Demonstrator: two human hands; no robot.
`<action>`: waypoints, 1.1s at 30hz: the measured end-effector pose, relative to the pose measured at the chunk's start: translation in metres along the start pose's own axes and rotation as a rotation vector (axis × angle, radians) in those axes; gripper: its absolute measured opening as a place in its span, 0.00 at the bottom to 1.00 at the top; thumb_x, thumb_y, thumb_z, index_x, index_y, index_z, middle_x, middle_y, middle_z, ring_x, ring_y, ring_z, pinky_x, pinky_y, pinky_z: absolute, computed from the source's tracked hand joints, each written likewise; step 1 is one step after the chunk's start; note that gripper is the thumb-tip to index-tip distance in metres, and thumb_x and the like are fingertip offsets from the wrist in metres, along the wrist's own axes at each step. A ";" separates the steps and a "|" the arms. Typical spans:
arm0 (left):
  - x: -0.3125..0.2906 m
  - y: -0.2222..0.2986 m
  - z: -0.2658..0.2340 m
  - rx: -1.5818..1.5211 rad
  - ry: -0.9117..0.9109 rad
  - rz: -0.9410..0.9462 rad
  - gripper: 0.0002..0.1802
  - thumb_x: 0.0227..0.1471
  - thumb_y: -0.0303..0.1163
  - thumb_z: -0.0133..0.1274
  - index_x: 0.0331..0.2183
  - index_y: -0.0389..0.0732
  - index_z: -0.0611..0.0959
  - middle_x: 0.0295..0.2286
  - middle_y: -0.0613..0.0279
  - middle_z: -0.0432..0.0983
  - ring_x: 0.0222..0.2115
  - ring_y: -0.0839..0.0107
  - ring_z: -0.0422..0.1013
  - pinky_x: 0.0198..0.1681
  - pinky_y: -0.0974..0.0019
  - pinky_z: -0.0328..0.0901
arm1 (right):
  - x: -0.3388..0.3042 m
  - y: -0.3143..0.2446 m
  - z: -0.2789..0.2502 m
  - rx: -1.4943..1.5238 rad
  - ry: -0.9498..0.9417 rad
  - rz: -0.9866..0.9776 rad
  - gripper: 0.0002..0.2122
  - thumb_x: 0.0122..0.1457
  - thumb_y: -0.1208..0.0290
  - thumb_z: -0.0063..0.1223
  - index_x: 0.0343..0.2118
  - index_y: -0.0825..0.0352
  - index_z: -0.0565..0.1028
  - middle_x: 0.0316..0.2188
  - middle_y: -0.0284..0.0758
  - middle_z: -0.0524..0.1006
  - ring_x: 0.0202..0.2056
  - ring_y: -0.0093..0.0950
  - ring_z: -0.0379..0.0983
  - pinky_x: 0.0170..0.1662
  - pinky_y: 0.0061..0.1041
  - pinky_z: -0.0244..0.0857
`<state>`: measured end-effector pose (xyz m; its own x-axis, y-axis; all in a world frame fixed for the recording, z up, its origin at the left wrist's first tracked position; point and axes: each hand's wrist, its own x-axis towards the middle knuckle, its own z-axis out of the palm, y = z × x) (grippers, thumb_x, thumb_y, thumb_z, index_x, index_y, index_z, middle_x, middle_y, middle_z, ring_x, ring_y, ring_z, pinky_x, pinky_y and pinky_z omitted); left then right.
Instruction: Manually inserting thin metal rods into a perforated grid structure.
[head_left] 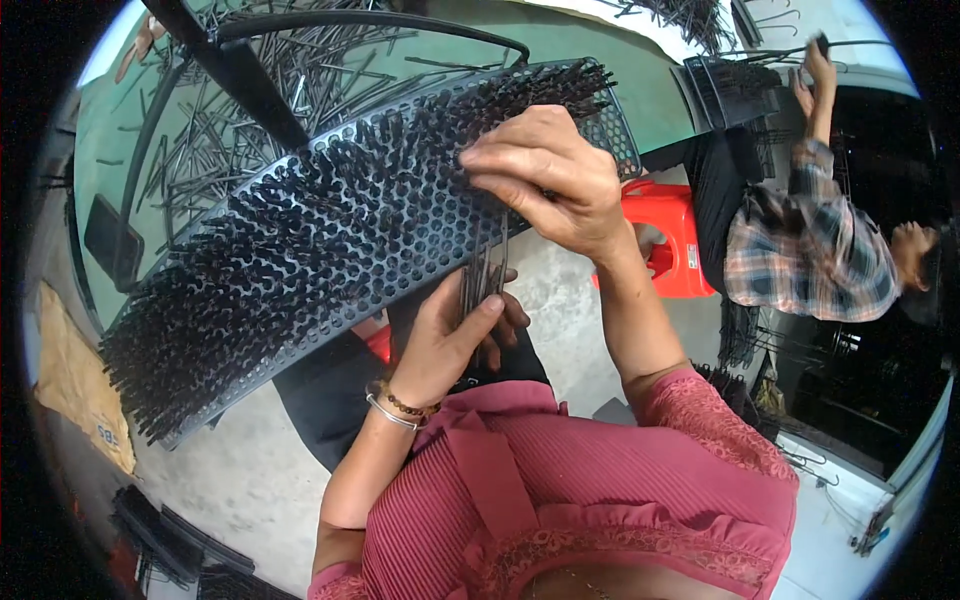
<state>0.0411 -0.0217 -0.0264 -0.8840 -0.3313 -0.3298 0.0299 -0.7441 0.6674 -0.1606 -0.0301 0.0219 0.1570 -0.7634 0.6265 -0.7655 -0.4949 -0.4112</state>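
Observation:
My left hand (450, 325) is closed around a small bundle of thin dark metal rods (478, 285), held upright just off the near edge of the perforated tray. My right hand (555, 180) hovers over the tray's right part with thumb and fingers pinched together. What sits between those fingertips is hidden, though a thin rod shows just below them. The long grey tray (440, 243) lies slanted in front of me, full of round holes. Dark short rods (290, 235) stand packed in most of it, while a patch of bare holes shows near my hands.
Behind the tray, loose metal rods (215, 145) lie scattered on a green tabletop (640, 85). A black metal frame (250, 85) rises over the far side. A red plastic stool (665, 240) stands at right, near a person in a plaid shirt (810, 255). Black trays (160, 540) lie lower left.

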 end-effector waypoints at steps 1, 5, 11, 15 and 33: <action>0.000 -0.001 0.000 -0.007 -0.001 0.009 0.19 0.57 0.34 0.46 0.47 0.35 0.69 0.28 0.56 0.74 0.24 0.76 0.70 0.19 0.78 0.65 | -0.002 -0.001 0.001 0.000 0.003 0.001 0.12 0.42 0.78 0.62 0.34 0.68 0.78 0.28 0.35 0.78 0.30 0.31 0.74 0.36 0.27 0.63; -0.001 0.000 0.005 -0.007 0.018 0.011 0.18 0.57 0.33 0.46 0.47 0.35 0.68 0.28 0.56 0.74 0.23 0.76 0.70 0.18 0.78 0.64 | -0.006 -0.005 0.003 -0.111 0.078 -0.040 0.13 0.42 0.76 0.63 0.34 0.67 0.78 0.28 0.34 0.78 0.30 0.29 0.74 0.36 0.26 0.62; 0.000 0.004 0.018 -0.009 0.074 0.032 0.19 0.56 0.33 0.47 0.48 0.35 0.68 0.28 0.56 0.74 0.22 0.78 0.69 0.17 0.78 0.63 | -0.006 -0.012 -0.002 -0.205 0.206 0.081 0.12 0.43 0.79 0.62 0.34 0.67 0.78 0.29 0.36 0.78 0.30 0.30 0.74 0.35 0.24 0.66; -0.001 0.010 0.025 0.001 0.082 0.104 0.18 0.58 0.33 0.45 0.47 0.34 0.67 0.30 0.55 0.73 0.24 0.77 0.69 0.19 0.77 0.65 | -0.013 -0.033 -0.026 0.216 0.002 0.603 0.10 0.49 0.77 0.58 0.36 0.71 0.77 0.30 0.37 0.77 0.33 0.24 0.74 0.35 0.21 0.67; 0.014 0.015 0.044 -0.097 0.091 0.056 0.18 0.57 0.33 0.45 0.46 0.30 0.68 0.37 0.47 0.74 0.30 0.72 0.72 0.29 0.74 0.70 | -0.001 -0.013 -0.013 0.123 0.451 0.236 0.19 0.45 0.82 0.62 0.44 0.68 0.74 0.29 0.32 0.78 0.32 0.18 0.74 0.37 0.17 0.68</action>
<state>0.0086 -0.0117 0.0085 -0.8336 -0.4221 -0.3563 0.1269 -0.7741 0.6202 -0.1592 -0.0176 0.0355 -0.3162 -0.6185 0.7194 -0.6645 -0.3968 -0.6332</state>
